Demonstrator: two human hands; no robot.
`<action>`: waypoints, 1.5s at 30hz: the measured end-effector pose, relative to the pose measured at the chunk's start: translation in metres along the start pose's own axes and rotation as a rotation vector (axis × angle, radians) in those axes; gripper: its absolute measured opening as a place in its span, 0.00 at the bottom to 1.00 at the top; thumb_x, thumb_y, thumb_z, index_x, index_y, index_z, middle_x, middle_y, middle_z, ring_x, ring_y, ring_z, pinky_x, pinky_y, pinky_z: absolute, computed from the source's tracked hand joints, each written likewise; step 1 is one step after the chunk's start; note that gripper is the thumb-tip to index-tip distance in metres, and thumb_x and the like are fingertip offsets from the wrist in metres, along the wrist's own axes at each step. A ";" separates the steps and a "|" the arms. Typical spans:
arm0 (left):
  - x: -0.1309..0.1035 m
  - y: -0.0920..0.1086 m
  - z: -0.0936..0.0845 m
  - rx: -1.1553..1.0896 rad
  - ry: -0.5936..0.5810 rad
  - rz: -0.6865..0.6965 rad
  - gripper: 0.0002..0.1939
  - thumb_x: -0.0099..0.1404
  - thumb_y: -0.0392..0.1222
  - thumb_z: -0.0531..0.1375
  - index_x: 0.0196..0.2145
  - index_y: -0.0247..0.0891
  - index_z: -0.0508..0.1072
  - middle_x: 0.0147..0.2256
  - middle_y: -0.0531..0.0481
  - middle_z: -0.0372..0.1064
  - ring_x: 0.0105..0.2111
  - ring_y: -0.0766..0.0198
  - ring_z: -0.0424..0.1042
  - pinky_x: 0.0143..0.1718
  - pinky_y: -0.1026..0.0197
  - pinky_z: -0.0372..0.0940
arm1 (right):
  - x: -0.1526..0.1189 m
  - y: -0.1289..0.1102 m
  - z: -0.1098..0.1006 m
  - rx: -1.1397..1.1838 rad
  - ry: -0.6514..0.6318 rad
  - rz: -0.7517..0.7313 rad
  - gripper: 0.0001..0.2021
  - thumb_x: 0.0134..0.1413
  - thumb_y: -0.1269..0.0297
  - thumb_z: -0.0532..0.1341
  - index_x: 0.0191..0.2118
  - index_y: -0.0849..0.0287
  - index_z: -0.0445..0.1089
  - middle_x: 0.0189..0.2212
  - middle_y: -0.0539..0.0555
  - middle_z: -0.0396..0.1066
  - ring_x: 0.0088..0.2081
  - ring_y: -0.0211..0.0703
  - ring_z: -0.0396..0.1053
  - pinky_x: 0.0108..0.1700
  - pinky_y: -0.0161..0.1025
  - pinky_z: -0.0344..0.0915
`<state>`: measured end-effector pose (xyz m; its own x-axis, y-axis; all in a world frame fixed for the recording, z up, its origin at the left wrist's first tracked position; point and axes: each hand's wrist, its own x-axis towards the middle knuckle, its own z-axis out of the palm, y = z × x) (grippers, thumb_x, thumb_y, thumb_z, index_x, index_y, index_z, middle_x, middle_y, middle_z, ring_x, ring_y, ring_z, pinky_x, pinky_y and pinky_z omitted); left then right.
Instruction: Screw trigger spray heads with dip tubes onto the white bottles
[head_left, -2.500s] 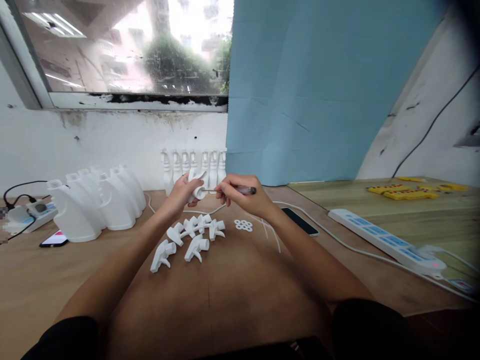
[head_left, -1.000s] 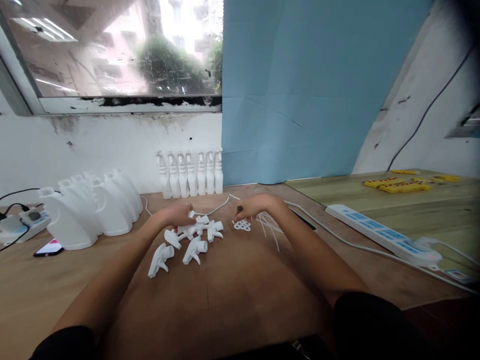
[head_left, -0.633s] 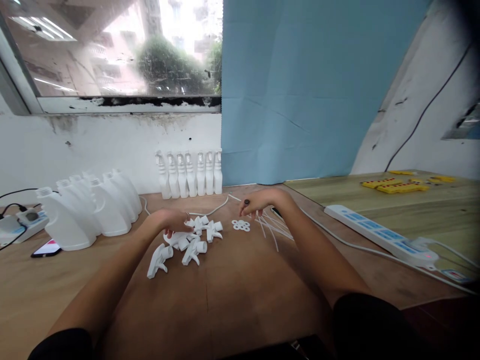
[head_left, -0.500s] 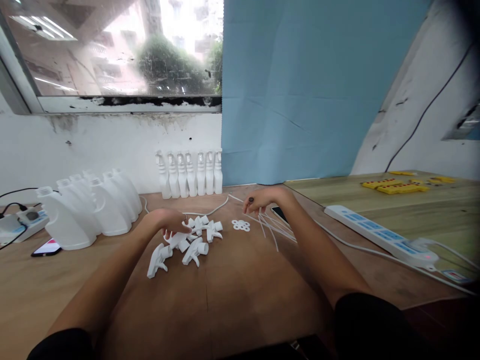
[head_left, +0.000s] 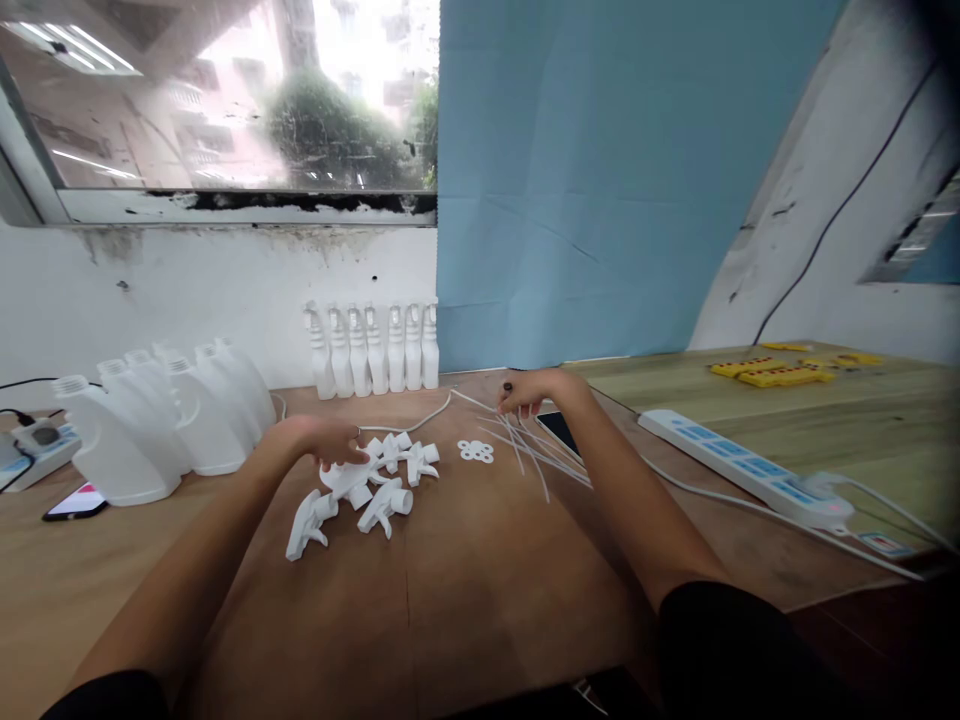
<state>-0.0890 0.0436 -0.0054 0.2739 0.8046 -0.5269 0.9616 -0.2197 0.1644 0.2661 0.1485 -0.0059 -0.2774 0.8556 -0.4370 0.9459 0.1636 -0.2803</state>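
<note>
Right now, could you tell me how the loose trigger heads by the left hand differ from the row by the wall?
The loose trigger heads lie tumbled in a heap under the left hand; the row of trigger heads stands upright, side by side, untouched against the wall. All are white plastic.

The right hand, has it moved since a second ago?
Yes. The right hand has left the small white rings and gone rightward and farther back, to the thin white tubes beside them.

daylit window [head_left: 217,95], stained white wall [head_left: 187,290], blue sheet [head_left: 600,170], wooden table [head_left: 465,590].
</note>
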 end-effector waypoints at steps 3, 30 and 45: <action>0.003 -0.004 0.000 -0.016 -0.010 0.011 0.21 0.61 0.56 0.56 0.44 0.37 0.71 0.42 0.40 0.75 0.37 0.53 0.76 0.33 0.60 0.69 | 0.001 -0.002 0.000 0.024 -0.004 -0.063 0.19 0.49 0.55 0.68 0.45 0.61 0.73 0.36 0.57 0.75 0.38 0.44 0.74 0.38 0.35 0.68; 0.097 -0.094 -0.011 -0.168 0.849 -0.181 0.20 0.70 0.46 0.58 0.57 0.36 0.66 0.58 0.40 0.62 0.53 0.52 0.67 0.53 0.44 0.65 | -0.053 0.013 -0.024 0.198 -0.049 -0.102 0.31 0.43 0.53 0.69 0.54 0.58 0.70 0.45 0.58 0.75 0.44 0.49 0.75 0.41 0.38 0.72; 0.133 -0.114 -0.048 -0.199 0.870 -0.374 0.21 0.69 0.45 0.60 0.57 0.36 0.66 0.55 0.40 0.64 0.51 0.52 0.68 0.51 0.44 0.68 | -0.072 0.021 -0.029 0.227 -0.006 -0.080 0.28 0.47 0.55 0.67 0.56 0.58 0.70 0.47 0.60 0.75 0.46 0.51 0.75 0.44 0.38 0.73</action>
<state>-0.1631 0.2024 -0.0541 -0.2339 0.9483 0.2146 0.9419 0.1663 0.2917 0.3106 0.1047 0.0448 -0.3521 0.8410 -0.4108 0.8587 0.1156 -0.4992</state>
